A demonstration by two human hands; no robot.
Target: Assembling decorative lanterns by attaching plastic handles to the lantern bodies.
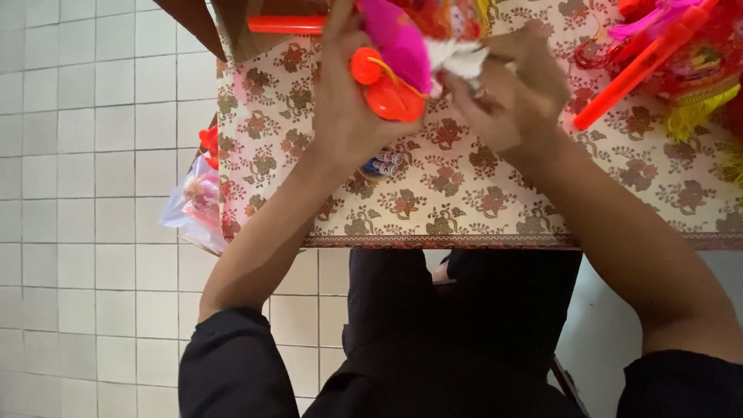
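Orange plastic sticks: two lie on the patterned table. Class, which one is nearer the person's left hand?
The horizontal orange stick at the top edge, just beside the left hand. The other, slanted stick lies far right among the tasselled decorations.

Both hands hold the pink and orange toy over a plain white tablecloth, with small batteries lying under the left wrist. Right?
Not quite. The head view shows the tablecloth is floral-patterned, not plain white. The rest stands: the left hand and right hand hold the pink and orange toy, and small batteries lie under the left wrist.

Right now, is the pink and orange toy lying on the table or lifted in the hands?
Lifted. The left hand grips the pink and orange toy above the patterned table; the right hand pinches its white part.
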